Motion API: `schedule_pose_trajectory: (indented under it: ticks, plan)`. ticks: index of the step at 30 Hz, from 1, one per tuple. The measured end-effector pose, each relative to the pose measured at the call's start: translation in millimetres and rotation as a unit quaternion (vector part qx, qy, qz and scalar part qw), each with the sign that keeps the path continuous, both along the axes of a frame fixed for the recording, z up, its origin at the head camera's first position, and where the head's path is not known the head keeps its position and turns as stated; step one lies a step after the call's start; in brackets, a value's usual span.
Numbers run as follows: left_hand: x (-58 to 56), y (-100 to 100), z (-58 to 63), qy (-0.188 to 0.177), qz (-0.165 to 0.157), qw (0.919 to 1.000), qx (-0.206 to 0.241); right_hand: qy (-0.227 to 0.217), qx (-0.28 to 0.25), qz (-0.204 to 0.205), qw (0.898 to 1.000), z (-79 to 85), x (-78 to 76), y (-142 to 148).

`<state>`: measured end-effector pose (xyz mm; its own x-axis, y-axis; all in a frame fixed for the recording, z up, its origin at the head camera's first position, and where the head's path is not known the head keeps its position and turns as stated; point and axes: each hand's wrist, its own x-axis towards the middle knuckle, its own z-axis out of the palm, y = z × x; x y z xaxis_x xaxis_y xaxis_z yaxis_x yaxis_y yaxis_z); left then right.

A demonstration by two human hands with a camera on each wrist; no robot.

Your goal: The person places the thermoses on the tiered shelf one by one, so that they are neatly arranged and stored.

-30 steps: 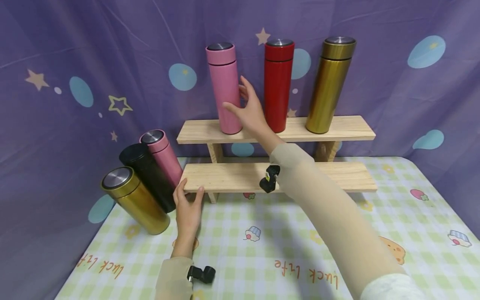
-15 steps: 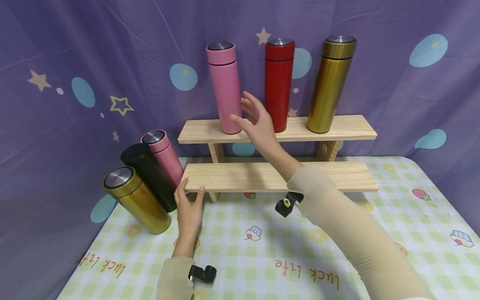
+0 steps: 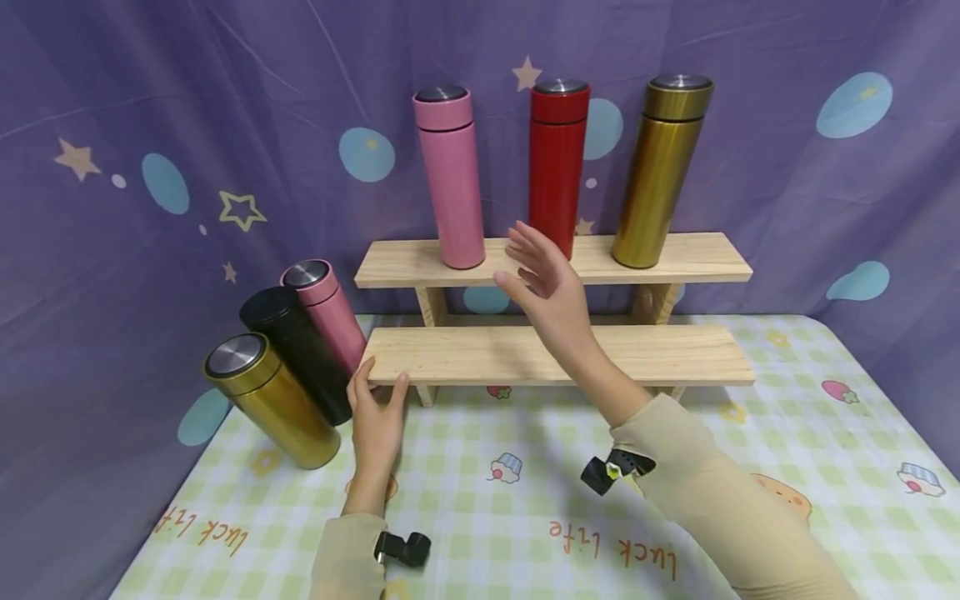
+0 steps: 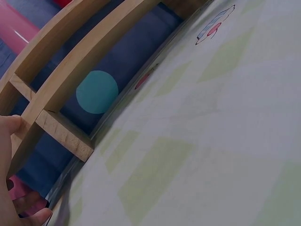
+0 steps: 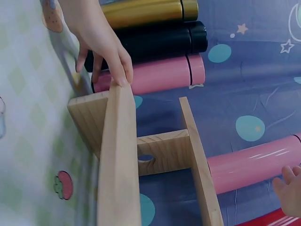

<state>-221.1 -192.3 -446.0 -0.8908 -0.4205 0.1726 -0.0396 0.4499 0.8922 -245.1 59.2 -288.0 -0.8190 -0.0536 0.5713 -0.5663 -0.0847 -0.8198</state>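
A two-tier wooden shelf (image 3: pixel 457 354) stands on the table in the head view. My left hand (image 3: pixel 377 429) grips the left end of its lower board, thumb at the front edge; the right wrist view shows these fingers (image 5: pixel 113 59) at the board's end. On the upper board stand a pink thermos bottle (image 3: pixel 457 196), a red thermos bottle (image 3: pixel 557 167) and a gold thermos bottle (image 3: pixel 663 183). My right hand (image 3: pixel 558 304) hovers in front of the shelf with nothing in it, fingers relaxed and apart, overlapping the red bottle's base in this view.
Left of the shelf, close to my left hand, stand a second gold thermos bottle (image 3: pixel 277 408), a black thermos bottle (image 3: pixel 300 358) and a second pink thermos bottle (image 3: pixel 330 312). A green checked cloth (image 3: pixel 465 517) covers the table. Behind hangs a purple curtain (image 3: pixel 262 100).
My right hand has drawn back from beside the upper pink bottle, moving down and to the right. My left hand and the bottles have stayed put.
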Motion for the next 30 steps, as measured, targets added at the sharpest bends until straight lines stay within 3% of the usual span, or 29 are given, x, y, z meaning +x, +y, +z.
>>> schedule_pose_trajectory:
  ticks: [16,30]
  plan:
    - [1.0,-1,-2.8,-0.002,-0.002,1.0,0.004,0.0,0.013,-0.008,1.0,-42.0,45.2,40]
    - [-0.4,-1,-0.4,-0.002,-0.002,1.0,0.001,0.002,-0.049,-0.026,0.998,-68.0,64.8,83]
